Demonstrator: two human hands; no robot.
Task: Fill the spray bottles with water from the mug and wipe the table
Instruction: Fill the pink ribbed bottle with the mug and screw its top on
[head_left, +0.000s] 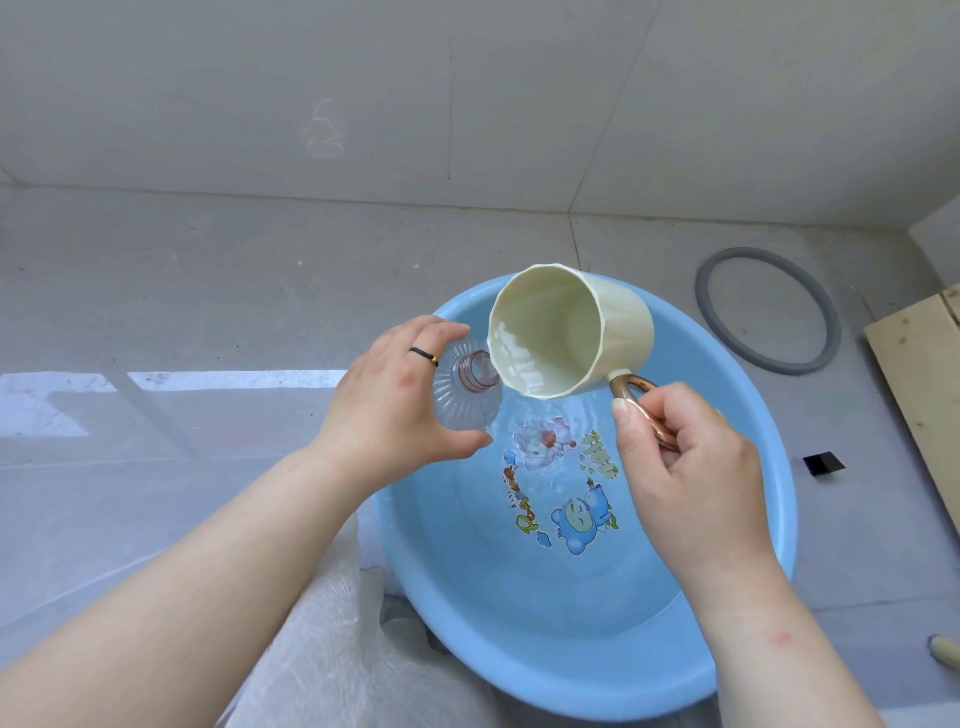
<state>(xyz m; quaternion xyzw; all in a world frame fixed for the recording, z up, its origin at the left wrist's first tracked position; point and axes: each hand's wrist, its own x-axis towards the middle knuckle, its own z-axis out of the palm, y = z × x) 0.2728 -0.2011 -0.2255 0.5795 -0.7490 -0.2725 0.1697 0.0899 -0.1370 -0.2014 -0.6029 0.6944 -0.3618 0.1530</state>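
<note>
Over a round blue plastic basin (519, 639), the left hand (395, 410) grips a clear ribbed spray bottle (465, 389); the right hand (685, 467) holds a tilted cream mug (571, 327) by its handle. Filling seems in hand, and the next move calls for a steady pour into the narrow neck.

Bare forearms; a thin black ring (425, 356) on the left hand (400, 405).

The grey floor (260, 291) is dusty. A grey ring (703, 301) lies flat on it, well apart from a small black square (823, 464). A wooden board (919, 384) lies at the right edge. A clear plastic sheet (104, 467) covers the left.
</note>
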